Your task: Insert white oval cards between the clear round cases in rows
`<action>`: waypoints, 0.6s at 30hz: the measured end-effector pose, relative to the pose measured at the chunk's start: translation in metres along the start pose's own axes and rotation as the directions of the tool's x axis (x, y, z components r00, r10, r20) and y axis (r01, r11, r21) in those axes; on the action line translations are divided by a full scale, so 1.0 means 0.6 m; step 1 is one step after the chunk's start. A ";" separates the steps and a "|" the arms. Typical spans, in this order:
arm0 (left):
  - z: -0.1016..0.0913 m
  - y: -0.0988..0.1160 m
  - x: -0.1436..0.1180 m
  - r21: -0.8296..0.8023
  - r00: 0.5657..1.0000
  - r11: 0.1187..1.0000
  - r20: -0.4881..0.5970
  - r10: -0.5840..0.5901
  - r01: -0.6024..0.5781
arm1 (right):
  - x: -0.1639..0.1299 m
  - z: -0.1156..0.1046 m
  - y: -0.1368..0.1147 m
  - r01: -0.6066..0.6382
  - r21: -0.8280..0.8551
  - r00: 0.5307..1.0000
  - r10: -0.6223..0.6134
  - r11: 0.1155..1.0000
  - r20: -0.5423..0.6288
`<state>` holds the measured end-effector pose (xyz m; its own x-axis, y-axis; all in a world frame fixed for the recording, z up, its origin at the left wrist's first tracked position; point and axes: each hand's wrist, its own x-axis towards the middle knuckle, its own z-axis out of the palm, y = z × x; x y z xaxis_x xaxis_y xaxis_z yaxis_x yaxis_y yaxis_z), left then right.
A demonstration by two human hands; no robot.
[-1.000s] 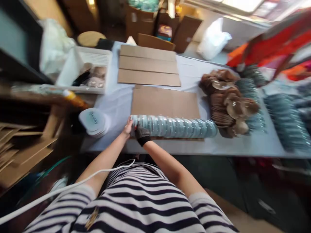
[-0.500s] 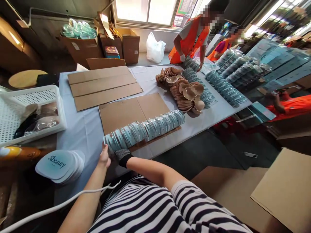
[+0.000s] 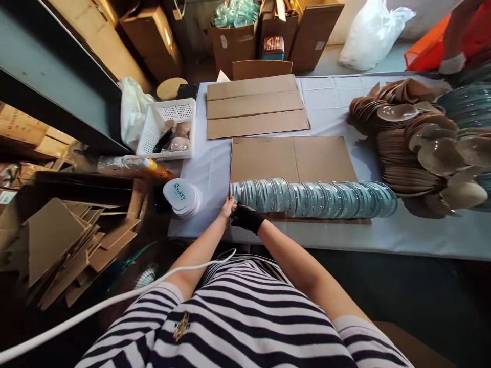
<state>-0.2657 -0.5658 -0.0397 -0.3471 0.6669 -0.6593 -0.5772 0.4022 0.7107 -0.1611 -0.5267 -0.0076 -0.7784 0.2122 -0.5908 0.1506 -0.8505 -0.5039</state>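
fingers of both hands meet the left end of a long row of clear plastic pieces [image 3: 314, 199], the bare left hand [image 3: 227, 205] at the end itself and the right hand [image 3: 247, 219], in a dark glove, just along from it on the side nearest the wearer. the two hands are close together, their fingertips near each other at that corner. the left fingers look bent against the last piece; how firmly they hold it cannot be told, and the gloved fingers are too dark to show whether they grip or only rest. from the fingers, the row runs away to the right, its pieces standing on edge one against the next, its long axis close to level with the near edge of the white-covered table [image 3: 213, 179]. the left hand is nearer the end face, the right hand nearer the row's middle, and the far right end lies well apart from both. the row lies across a flat cardboard sheet [image 3: 264, 158] and overhangs its right edge, stopping just beside a heap of brown pieces [image 3: 406, 168]. to the left of the hands, apart from them, sits a stack of pale printed cards [image 3: 180, 197]; a white cable [image 3: 115, 297] crosses the left arm.
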 end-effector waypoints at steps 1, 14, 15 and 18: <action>-0.002 -0.001 0.000 0.027 1.000 1.000 0.003 0.015 -0.015 | 0.001 -0.003 0.005 0.022 0.053 1.000 -0.022 0.998 0.006; 0.014 0.022 0.027 0.749 0.760 0.463 0.082 0.645 -0.474 | -0.280 -0.256 -0.096 -0.382 -0.920 0.491 -0.863 -0.089 -0.121; 0.026 0.031 0.022 0.826 0.722 0.313 0.155 0.674 -0.469 | -0.289 -0.275 -0.098 -0.446 -0.879 0.517 -0.851 -0.171 -0.096; 0.063 0.050 0.008 0.912 0.726 -0.079 0.370 0.580 -0.402 | -0.283 -0.308 -0.090 -0.497 -0.823 0.610 -0.785 -0.275 -0.106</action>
<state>-0.2569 -0.5269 -0.0120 -0.3133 0.9493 0.0245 0.8596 0.2725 0.4323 0.0753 -0.4282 0.0034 -0.5284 0.8484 -0.0313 0.8471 0.5245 -0.0860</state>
